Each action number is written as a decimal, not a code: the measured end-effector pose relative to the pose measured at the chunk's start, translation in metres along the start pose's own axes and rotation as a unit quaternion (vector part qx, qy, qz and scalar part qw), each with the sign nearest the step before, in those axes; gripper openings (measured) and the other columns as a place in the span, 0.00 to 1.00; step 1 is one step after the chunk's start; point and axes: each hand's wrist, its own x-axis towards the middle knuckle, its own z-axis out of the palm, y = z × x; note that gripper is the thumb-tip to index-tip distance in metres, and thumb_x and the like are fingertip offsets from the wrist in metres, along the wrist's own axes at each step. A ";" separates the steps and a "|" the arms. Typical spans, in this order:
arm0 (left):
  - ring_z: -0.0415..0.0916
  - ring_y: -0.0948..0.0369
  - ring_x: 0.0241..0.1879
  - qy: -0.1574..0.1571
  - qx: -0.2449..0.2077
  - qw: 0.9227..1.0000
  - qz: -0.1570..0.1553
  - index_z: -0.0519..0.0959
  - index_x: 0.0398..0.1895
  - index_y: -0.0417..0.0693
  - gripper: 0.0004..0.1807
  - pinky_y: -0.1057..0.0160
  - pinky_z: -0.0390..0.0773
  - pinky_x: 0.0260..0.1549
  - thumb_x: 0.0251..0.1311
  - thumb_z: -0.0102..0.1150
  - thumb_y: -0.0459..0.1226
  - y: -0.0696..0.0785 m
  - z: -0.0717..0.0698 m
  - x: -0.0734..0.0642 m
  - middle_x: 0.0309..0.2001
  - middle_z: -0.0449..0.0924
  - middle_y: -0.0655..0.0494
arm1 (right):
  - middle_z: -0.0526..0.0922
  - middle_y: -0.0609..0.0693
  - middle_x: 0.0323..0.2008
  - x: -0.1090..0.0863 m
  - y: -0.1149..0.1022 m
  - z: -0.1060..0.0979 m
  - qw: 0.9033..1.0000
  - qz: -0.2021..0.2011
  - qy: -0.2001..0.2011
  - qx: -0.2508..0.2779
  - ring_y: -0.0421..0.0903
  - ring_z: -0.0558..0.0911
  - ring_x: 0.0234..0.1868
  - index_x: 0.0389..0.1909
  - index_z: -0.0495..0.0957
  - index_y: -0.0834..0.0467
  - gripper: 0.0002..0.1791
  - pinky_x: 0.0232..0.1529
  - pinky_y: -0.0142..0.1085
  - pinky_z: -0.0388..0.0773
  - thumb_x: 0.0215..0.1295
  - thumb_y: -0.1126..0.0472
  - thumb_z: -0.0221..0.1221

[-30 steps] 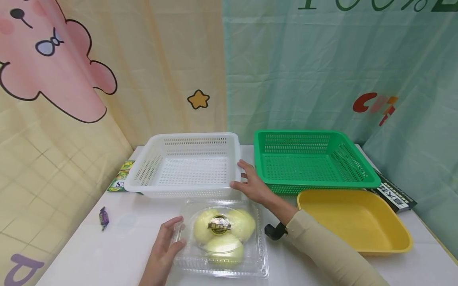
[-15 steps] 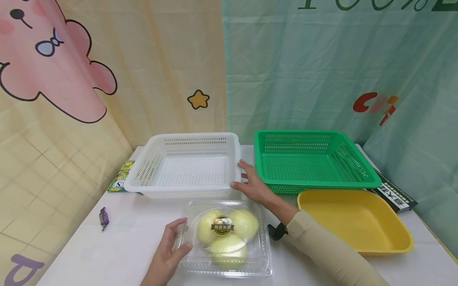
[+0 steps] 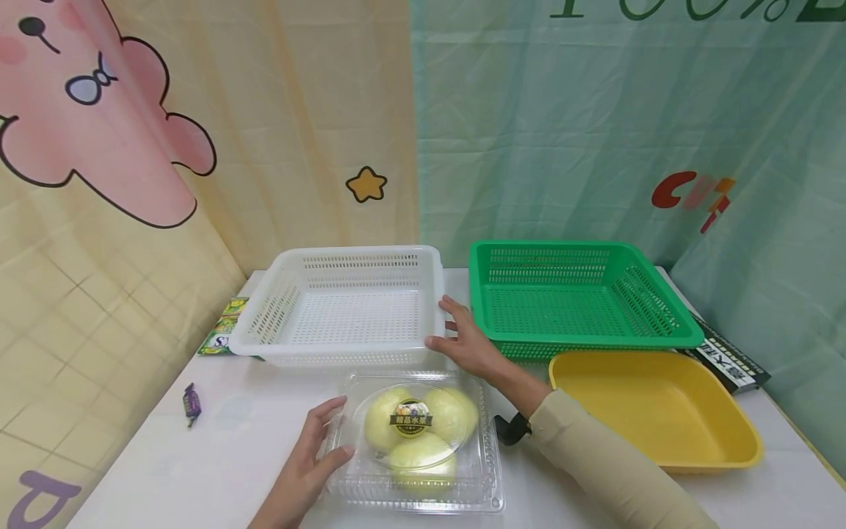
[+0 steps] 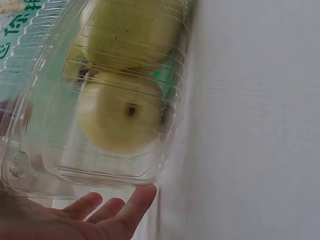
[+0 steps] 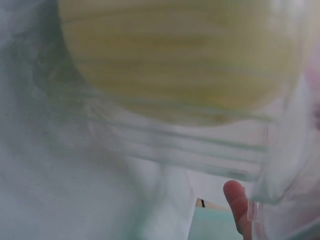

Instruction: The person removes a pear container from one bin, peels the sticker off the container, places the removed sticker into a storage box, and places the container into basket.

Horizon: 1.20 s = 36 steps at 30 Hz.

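A clear plastic clamshell box [image 3: 490,470] with a black and gold label [image 3: 410,419] lies near the front of the table. Inside it sit 3 round, pale yellow-green fruits [image 3: 423,455]. My left hand [image 3: 305,455] touches the box's left side, thumb and fingers spread; the left wrist view has its fingertips [image 4: 145,192] right at the box's lower edge. Behind the box, my right hand [image 3: 471,344] rests at the right front corner of a white perforated basket [image 3: 333,353], fingers along its side, thumb at the front rim. One fruit fills the right wrist view, above a right fingertip [image 5: 235,195].
A green perforated basket [image 3: 595,341] stands right of the white one, with a yellow tub [image 3: 628,411] in front of it. Green packets [image 3: 221,334] lie at the left, a purple wrapped candy [image 3: 192,402] nearer. A black and white package [image 3: 727,360] sits at the right edge.
The box of fruit has shifted a little to the right, the left hand moving with it. Over the last half second it has stayed nearly still. My right hand has not moved.
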 end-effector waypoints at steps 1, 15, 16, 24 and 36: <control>0.43 0.32 0.70 -0.002 0.000 1.000 -0.003 0.55 0.68 0.58 0.33 0.33 0.64 0.57 0.60 0.55 0.37 -0.001 0.000 0.000 0.73 0.45 0.44 | 0.44 0.54 0.75 0.000 0.000 0.000 1.000 0.000 0.000 0.001 0.62 0.63 0.69 0.73 0.47 0.56 0.43 0.61 0.54 0.70 0.62 0.59 0.60; 0.37 0.34 0.72 -0.001 0.010 1.000 0.012 0.53 0.69 0.57 0.34 0.30 0.48 0.62 0.61 0.55 0.38 -0.002 0.002 0.001 0.74 0.46 0.46 | 0.48 0.54 0.74 -0.011 -0.006 -0.003 1.000 0.004 -0.004 -0.006 0.61 0.64 0.68 0.73 0.48 0.56 0.43 0.61 0.53 0.70 0.61 0.59 0.60; 0.38 0.34 0.72 0.000 0.013 1.000 0.017 0.53 0.69 0.57 0.34 0.29 0.48 0.62 0.60 0.55 0.37 -0.002 0.002 0.001 0.74 0.47 0.45 | 0.48 0.54 0.74 -0.012 -0.006 -0.003 1.000 0.005 -0.005 -0.008 0.61 0.64 0.68 0.73 0.48 0.56 0.43 0.61 0.53 0.70 0.61 0.59 0.60; 0.53 0.38 0.69 0.021 0.018 0.999 0.030 0.54 0.68 0.55 0.34 0.34 0.61 0.61 0.59 0.54 0.35 -0.001 0.006 0.000 0.72 0.52 0.47 | 0.50 0.56 0.73 -0.024 -0.011 -0.012 0.999 0.005 -0.044 0.003 0.62 0.67 0.66 0.74 0.43 0.53 0.45 0.60 0.53 0.71 0.63 0.56 0.60; 0.55 0.38 0.68 0.030 0.022 0.998 0.045 0.53 0.69 0.53 0.35 0.35 0.63 0.59 0.58 0.54 0.34 -0.001 0.009 -0.001 0.71 0.53 0.42 | 0.57 0.58 0.71 -0.039 -0.027 -0.023 0.999 0.005 -0.043 -0.018 0.64 0.66 0.66 0.73 0.48 0.50 0.42 0.61 0.55 0.70 0.62 0.51 0.60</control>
